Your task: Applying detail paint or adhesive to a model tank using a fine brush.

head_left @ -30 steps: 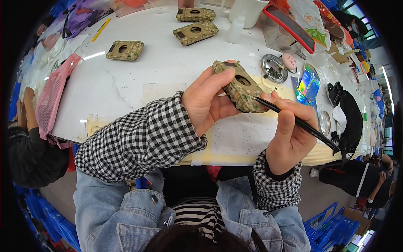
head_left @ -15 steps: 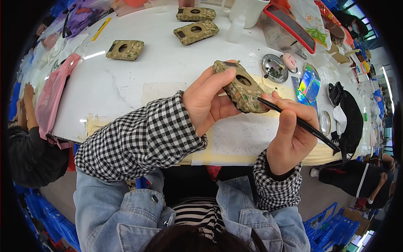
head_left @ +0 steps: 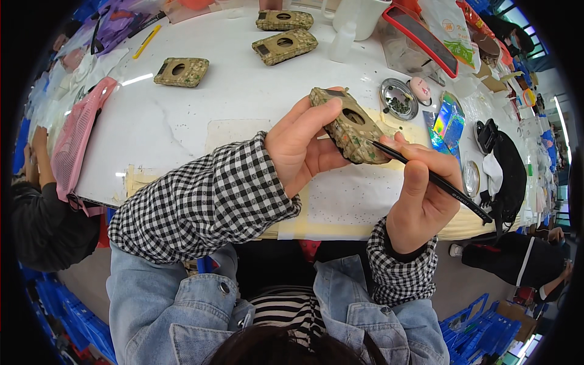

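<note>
My left hand [head_left: 298, 137] holds a camouflage-patterned model tank hull [head_left: 356, 131], tilted, thumb on its top and fingers underneath. The hull has a round hole in its upper face. My right hand [head_left: 426, 194] is closed round slim black tweezers [head_left: 447, 184]. Their fine tip touches or almost touches the hull's near right side; I cannot tell if anything tiny is in it. Below the hands lies a white sheet [head_left: 340, 201] with small dark specks.
Similar hulls stand farther back: one at left [head_left: 181, 72], two at centre [head_left: 285, 46]. A round metal dish [head_left: 398, 99] holds small dark green bits. Nearby are a squeeze bottle [head_left: 342, 41], a red-cased phone [head_left: 420, 39], a pink mesh bag [head_left: 79, 140] and a yellow cutter [head_left: 146, 42].
Both hands, the hull and the tweezers stay almost in place, with only a very slight shift. A person at the far right has changed posture.
</note>
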A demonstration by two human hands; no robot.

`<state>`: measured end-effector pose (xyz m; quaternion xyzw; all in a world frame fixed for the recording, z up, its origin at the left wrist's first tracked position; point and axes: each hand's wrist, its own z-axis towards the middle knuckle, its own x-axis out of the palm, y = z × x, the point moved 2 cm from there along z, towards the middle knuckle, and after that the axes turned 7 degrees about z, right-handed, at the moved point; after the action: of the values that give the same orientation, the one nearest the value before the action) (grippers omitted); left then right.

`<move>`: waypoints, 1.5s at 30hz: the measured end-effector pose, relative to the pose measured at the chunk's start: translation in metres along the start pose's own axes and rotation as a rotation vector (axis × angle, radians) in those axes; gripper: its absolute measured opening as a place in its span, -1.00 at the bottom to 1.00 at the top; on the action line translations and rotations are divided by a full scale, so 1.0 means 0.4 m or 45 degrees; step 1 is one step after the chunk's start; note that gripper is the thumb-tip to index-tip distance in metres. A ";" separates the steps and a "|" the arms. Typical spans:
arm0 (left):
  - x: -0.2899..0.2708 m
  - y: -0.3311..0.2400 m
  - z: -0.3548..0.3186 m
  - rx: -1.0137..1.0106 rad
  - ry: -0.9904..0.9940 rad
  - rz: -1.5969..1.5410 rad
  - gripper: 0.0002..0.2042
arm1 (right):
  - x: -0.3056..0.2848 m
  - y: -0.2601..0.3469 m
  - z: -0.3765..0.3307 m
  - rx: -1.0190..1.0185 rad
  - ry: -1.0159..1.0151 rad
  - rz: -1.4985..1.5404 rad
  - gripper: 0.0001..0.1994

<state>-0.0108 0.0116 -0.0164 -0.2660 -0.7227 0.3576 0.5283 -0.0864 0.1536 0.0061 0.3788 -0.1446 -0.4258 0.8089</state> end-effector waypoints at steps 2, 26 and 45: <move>0.000 0.000 0.000 0.003 0.005 -0.002 -0.57 | 0.000 0.000 0.001 -0.008 0.005 -0.006 -0.82; -0.007 0.003 0.006 -0.024 -0.012 -0.134 -0.52 | -0.040 0.016 0.005 -0.140 -0.158 -0.027 -0.76; -0.018 0.010 0.006 -0.039 0.014 -0.230 -0.57 | -0.104 -0.050 0.027 -0.112 0.109 -0.979 -0.84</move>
<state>-0.0109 0.0080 -0.0242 -0.2097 -0.7461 0.2961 0.5582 -0.1289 0.1745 0.0022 0.3876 0.0602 -0.6876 0.6110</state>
